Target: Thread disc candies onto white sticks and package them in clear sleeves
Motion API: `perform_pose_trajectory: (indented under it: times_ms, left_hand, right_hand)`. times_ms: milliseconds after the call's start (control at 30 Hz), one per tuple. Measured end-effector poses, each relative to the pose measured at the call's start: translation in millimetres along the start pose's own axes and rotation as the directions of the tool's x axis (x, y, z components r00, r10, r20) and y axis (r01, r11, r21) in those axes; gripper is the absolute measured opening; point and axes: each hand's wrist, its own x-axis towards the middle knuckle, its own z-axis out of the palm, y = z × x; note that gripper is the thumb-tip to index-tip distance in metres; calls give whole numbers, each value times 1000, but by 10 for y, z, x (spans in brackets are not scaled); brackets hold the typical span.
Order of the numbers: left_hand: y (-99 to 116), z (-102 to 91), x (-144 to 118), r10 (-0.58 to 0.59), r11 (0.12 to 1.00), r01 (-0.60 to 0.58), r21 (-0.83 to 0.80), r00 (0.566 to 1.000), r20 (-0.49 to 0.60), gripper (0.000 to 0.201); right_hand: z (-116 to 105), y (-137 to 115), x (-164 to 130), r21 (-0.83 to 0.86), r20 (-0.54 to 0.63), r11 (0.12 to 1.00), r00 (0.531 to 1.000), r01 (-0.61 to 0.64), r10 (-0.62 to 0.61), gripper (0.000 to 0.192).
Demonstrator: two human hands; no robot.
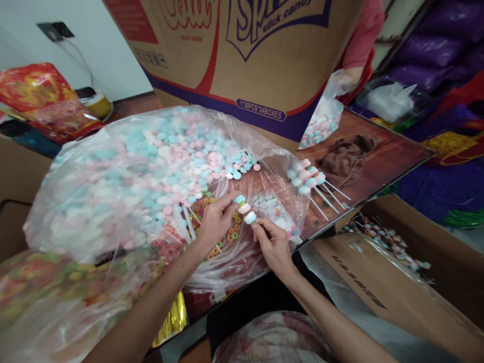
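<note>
A short skewer of stacked blue, white and pink marshmallows is held between my two hands. My left hand pinches its upper end, at a blue piece. At the lower end, the fingertips of my right hand are closed near the last piece; the stick itself is hidden there. Beneath the hands, ring-shaped gummies and white sticks lie on and around clear plastic. A large clear bag of pastel marshmallows opens just beyond my left hand. Several finished-looking marshmallow skewers rest to the right.
A tall cardboard box stands at the back of the table. Behind its right side, a person's arm reaches to a bag of marshmallows. An open carton with candy sticks sits at lower right; a red packet lies far left.
</note>
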Motion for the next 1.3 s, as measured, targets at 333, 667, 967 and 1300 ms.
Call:
perform_pose_trajectory:
  times_ms: [333,667,967,1300]
  left_hand:
    - [42,-99,97,-107,994,107,-4,994,22,53]
    - [517,-8,97,-209,936,236,-262,969,129,70]
    - [53,-175,-60,-271,948,276,-158,961,52,68]
    - [18,-617,-338,-224,950,265,164,947,-230,42]
  right_hand:
    - [-9,-73,16,-163,24,981,994,110,-107,26]
    - [-923,-199,269,-468,-151,850,926,241,-345,21]
    - [-1578,123,971,-744,-261,666,894,55,-365,25]
    - [-858,-167,446,-661,-128,671,830,337,-543,19]
